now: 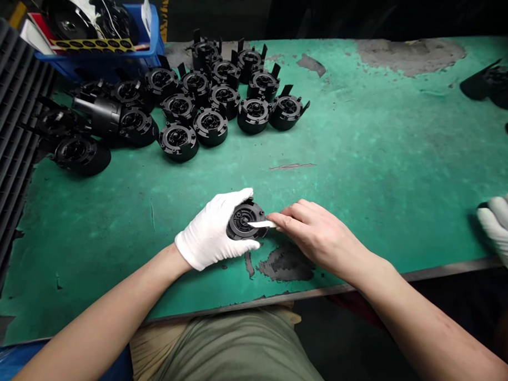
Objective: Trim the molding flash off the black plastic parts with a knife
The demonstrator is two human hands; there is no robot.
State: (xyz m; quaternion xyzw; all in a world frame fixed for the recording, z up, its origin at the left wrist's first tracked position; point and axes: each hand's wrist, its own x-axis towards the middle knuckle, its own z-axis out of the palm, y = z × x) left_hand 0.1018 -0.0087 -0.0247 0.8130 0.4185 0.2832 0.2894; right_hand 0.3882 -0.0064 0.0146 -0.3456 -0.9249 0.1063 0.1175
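Observation:
In a white glove, my left hand wraps round a black round plastic part near the table's front edge. The ringed face of the part is turned up toward me. My bare right hand grips a knife with a pale blade. The blade lies across the part's face, its tip near the centre; most of the handle is hidden in my fingers.
Several similar black parts stand at the back left of the green table. Behind them is a blue bin, and a dark ribbed rack lines the left edge. Another person's gloved hand shows at right, with more black parts beyond.

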